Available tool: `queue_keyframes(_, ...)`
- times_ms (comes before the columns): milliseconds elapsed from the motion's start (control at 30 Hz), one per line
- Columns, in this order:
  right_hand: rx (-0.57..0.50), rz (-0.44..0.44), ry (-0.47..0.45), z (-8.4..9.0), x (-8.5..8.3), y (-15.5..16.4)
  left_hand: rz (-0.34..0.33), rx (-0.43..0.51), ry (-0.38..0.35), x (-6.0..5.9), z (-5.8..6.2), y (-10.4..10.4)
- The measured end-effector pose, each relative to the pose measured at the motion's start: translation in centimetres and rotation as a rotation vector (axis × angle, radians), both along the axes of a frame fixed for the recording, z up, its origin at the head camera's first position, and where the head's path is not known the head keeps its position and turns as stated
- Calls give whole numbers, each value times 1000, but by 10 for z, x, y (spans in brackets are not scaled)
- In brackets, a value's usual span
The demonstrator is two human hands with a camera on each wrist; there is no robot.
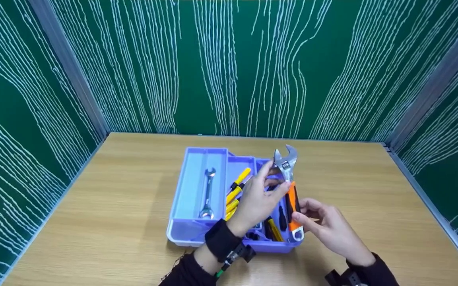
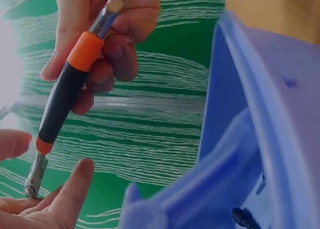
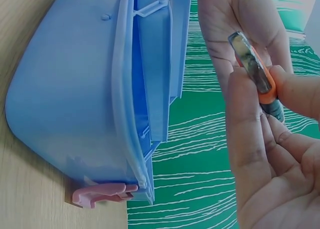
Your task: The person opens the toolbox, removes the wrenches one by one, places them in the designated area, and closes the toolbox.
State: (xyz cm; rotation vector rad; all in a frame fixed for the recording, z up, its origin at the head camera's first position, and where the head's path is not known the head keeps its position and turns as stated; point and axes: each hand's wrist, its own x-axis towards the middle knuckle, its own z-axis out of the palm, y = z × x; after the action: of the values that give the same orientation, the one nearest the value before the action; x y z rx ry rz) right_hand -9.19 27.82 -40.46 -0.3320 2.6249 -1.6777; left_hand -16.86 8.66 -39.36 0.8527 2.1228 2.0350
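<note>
An adjustable wrench (image 1: pixel 294 194) with an orange and black handle is held up over the right side of a purple toolbox (image 1: pixel 276 247). My right hand (image 1: pixel 332 228) pinches its handle near the lower end between thumb and fingers. At the metal head is my left hand (image 1: pixel 259 198); in the left wrist view, its fingers (image 2: pixel 75 191) are extended beside the wrench head, with the thumb apart from it. The right wrist view shows the handle's metal end (image 3: pixel 250 61) sticking out past the right fingertips.
The toolbox's left tray (image 1: pixel 191 178) holds a double open-ended wrench (image 1: pixel 208 194). Several yellow-handled tools (image 1: pixel 233 194) lie in the middle, partly behind the left hand. A pink latch (image 3: pixel 102 194) is on the box's side. Green panels with white lines (image 1: pixel 245 79) surround the wooden table (image 1: pixel 125 186).
</note>
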Motion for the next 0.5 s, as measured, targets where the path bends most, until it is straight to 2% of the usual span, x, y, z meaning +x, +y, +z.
queue_keyframes(300,2,-52,-5,0,-6,10,-85,-101,63,9,-7,-3)
queue_keyframes(500,-2,-107,-9,-2,-9,18,-120,-212,78,17,-12,-3)
